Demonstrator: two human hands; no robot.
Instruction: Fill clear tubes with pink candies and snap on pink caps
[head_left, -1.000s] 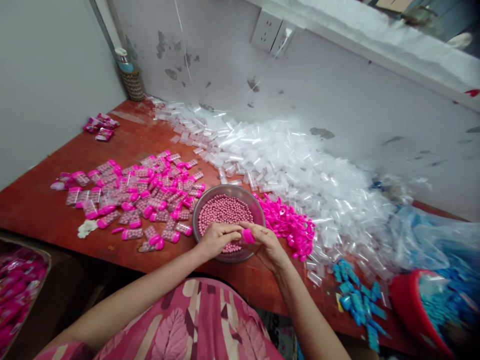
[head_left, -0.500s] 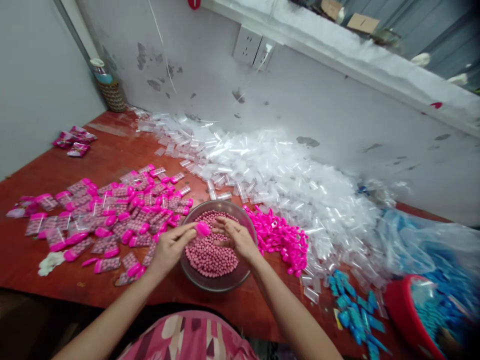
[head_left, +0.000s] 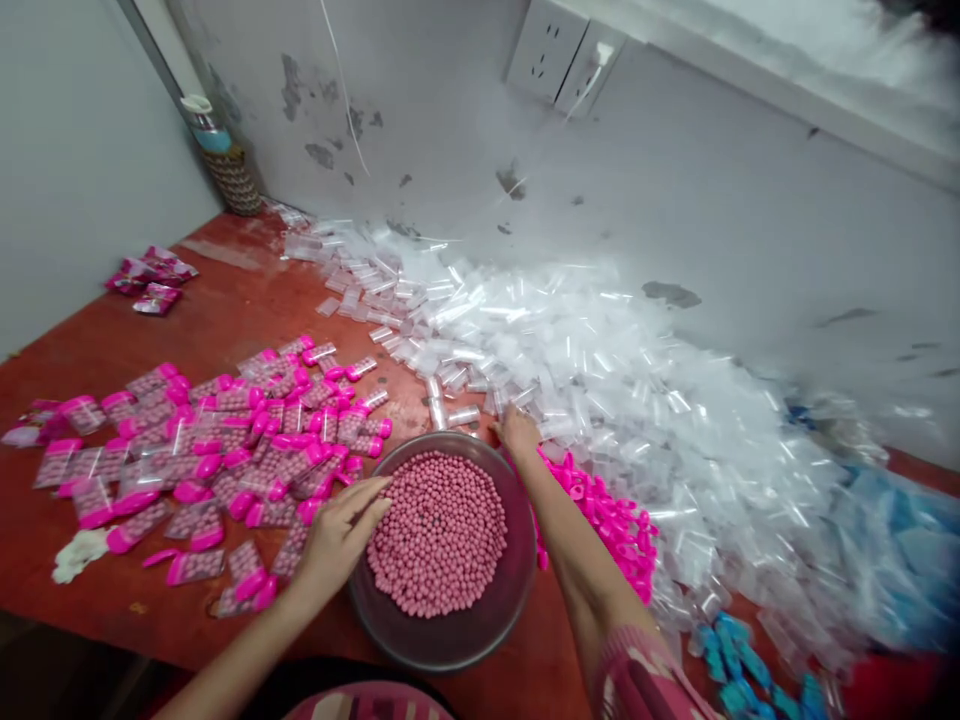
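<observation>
A metal bowl (head_left: 457, 640) filled with small pink beads (head_left: 439, 530) sits on the red table (head_left: 232, 300) in front of me. My left hand (head_left: 337, 540) lies at the bowl's left rim, fingers stretched toward the beads, with nothing visible in it. Just left of it spread several clear containers filled with beads and shut with pink caps (head_left: 225, 440). My right hand (head_left: 517, 432) reaches past the bowl's far rim, its fingertips at the edge of a large heap of empty clear containers (head_left: 600, 370). Whether it grips one is hidden. Loose pink caps (head_left: 607, 520) lie beside my right forearm.
Blue pieces (head_left: 739, 665) lie at the table's near right. Pink wrapped packets (head_left: 150, 280) sit at the far left, a bottle in a woven holder (head_left: 225, 165) stands in the corner. A white scrap (head_left: 75, 555) lies near the left front edge. A wall socket (head_left: 566, 55) is above.
My left hand, which held a pink-capped container over the bowl, has come down at the bowl's left rim without it. My right hand has left the bowl and reached out to the clear heap.
</observation>
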